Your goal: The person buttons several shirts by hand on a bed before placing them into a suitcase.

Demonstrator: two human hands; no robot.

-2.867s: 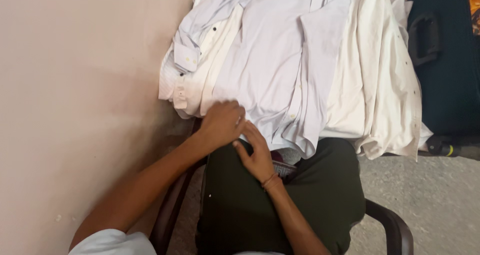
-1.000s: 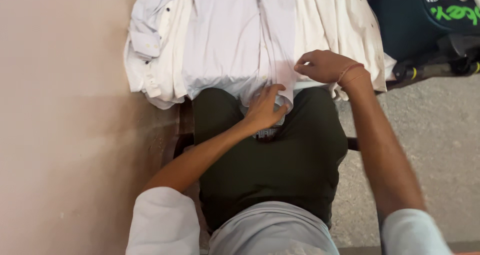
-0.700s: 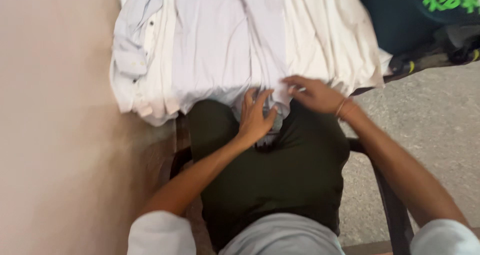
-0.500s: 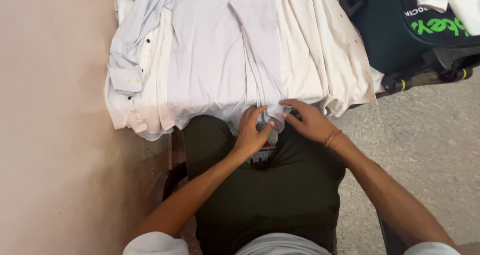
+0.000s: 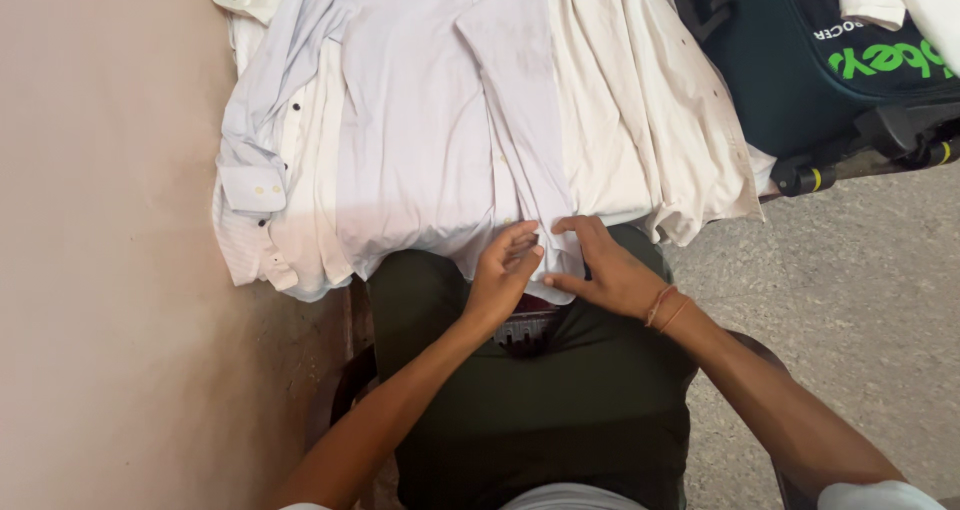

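Hands, left hand (image 5: 503,275) and right hand (image 5: 602,270), fingertips together on pale shirt (image 5: 430,140) hem.

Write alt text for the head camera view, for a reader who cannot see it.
Both hands, the left hand and right hand, pinch the lower hem of a pale lilac shirt that lies on top of a pile of white shirts over the person's lap. A dark bag lies at right, on the grey floor.

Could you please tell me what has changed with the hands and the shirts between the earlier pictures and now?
The right hand, lifted off to the right a second ago, has come back beside the left hand; both now pinch the pale lilac shirt's bottom hem at its front edge. The shirt pile and dark bag stayed put.
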